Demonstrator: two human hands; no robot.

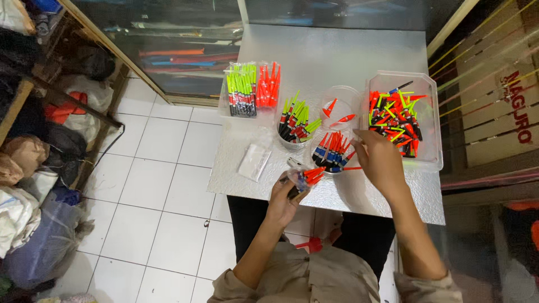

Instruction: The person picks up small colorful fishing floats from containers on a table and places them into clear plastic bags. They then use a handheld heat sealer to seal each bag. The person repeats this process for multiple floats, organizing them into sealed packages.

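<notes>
Near the table's (pixel 337 56) front edge, the left hand (pixel 286 196) closed round a small bag of floats (pixel 303 179) while the right hand's (pixel 379 160) fingers pinched one from the round tub (pixel 331 151), apparently mid-filling; next, careful insertion.

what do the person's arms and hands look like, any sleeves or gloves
Both hands are bare: no gloves, rings or watch show on the left hand or the right hand. The forearms are uncovered too. Greyish-khaki shirt sleeves are rolled or pushed up to about the elbows, bunched and creased there.
</notes>
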